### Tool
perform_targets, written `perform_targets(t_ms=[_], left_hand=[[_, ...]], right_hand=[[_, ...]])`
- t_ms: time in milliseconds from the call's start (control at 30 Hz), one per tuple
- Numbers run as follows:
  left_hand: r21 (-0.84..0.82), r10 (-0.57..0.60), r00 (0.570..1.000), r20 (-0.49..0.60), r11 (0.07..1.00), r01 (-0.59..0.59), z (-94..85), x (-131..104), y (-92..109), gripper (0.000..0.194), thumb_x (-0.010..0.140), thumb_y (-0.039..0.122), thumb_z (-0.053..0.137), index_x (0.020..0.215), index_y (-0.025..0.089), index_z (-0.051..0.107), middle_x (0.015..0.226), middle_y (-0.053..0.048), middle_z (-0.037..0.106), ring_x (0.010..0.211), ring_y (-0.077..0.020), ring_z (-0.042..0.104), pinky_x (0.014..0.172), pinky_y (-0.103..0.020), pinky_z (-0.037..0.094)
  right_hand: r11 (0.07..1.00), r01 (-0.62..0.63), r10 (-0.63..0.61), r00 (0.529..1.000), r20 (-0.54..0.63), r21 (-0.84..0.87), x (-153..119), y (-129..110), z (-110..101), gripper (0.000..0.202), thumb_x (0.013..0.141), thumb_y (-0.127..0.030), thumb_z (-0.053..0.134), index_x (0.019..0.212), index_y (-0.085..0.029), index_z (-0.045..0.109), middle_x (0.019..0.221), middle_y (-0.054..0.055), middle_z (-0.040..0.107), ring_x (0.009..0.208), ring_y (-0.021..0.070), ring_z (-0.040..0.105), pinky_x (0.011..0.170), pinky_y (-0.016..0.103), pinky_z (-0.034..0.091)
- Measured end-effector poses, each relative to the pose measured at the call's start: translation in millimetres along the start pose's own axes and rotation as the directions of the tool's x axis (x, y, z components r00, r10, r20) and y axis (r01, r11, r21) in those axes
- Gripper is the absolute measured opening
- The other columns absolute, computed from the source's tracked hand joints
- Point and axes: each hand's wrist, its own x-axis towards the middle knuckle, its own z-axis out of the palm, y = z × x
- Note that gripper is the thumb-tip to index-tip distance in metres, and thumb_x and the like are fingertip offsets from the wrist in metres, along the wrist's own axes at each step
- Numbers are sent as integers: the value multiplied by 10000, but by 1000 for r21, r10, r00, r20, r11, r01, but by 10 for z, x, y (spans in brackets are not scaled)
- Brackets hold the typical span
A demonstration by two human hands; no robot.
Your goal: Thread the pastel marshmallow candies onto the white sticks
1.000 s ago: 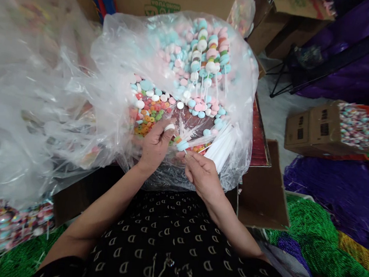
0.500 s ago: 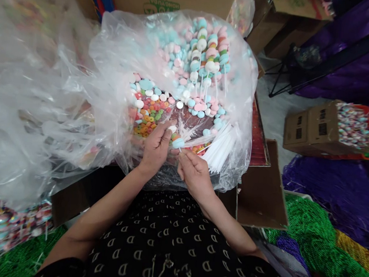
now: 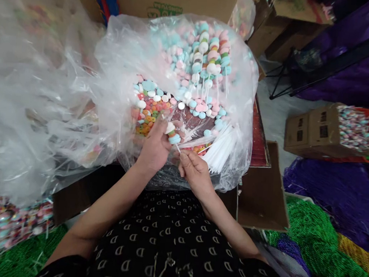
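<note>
My right hand [image 3: 196, 167] is closed in a pinch on the lower end of a thin white stick. Threaded on that stick is a short candy skewer [image 3: 173, 135], with white, orange, green and light-blue pieces. Just left of the skewer, my left hand [image 3: 155, 149] has thumb and fingers apart, its fingers partly behind the candies. Gummy rings [image 3: 149, 120] in red, orange and green lie beyond the left hand. A bundle of white sticks [image 3: 218, 152] rests right of my hands. Finished-looking candy skewers [image 3: 213, 52] lie at the back on pastel marshmallow-like candies [image 3: 177, 58].
Clear plastic sheeting [image 3: 112, 76] surrounds the work spot and spreads left. An open cardboard box [image 3: 260, 192] stands at the right, near green tinsel [image 3: 315, 227]. Farther right, a carton [image 3: 321, 129] sits beside wrapped candies. More wrapped candies [image 3: 9, 222] lie at lower left.
My left thumb and fingers have come off the top of the skewer and spread apart. The skewer now leans more to the left, its white top piece exposed. My right hand keeps its pinch.
</note>
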Motion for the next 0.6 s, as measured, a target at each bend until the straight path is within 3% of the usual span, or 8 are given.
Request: perform_targets(t_ms=[100,200,300,467,600], left_hand=[[-83,-143,990,3,986,143,110,23,54,379,995,603,619,1055,235,681,772,-8,667,693,-167,686,628,-296,575],[-68,-174,984,-28,983,172,181,14,13,393,964,600,664,853,231,589,642,29,531,587,-139,615,508,-254,475],[-38,-162,985,-54,986,160,234,-47,-76,399,936,557,695,787,241,504,625,40,486,552,-122,572,453,-236,394],[27,-84,996,-21,996,85,309,-167,-168,414,910,554,706,770,251,463,604,50,457,604,-136,601,557,-257,501],[111,-42,999,8,993,41,271,-177,-200,410,954,594,647,785,251,500,634,28,498,661,-156,642,621,-280,550]], right_hand=[[996,55,-56,998,-13,-70,1,56,34,420,1016,-584,563,974,-192,709,535,-77,450,487,120,408,520,267,353],[984,104,-109,994,-28,-143,-1,92,43,371,1031,-537,545,950,-208,698,568,-49,454,576,157,483,556,282,382],[973,128,-136,990,-24,-194,-18,107,32,325,1035,-488,532,884,-226,652,598,-30,468,643,181,529,592,295,407],[959,150,-172,982,-74,-241,-16,127,57,355,1031,-454,505,741,-248,492,630,-27,482,614,159,482,619,307,407],[960,145,-170,981,-88,-240,23,109,65,377,1022,-503,535,748,-245,511,608,-32,488,572,146,447,590,300,383]])
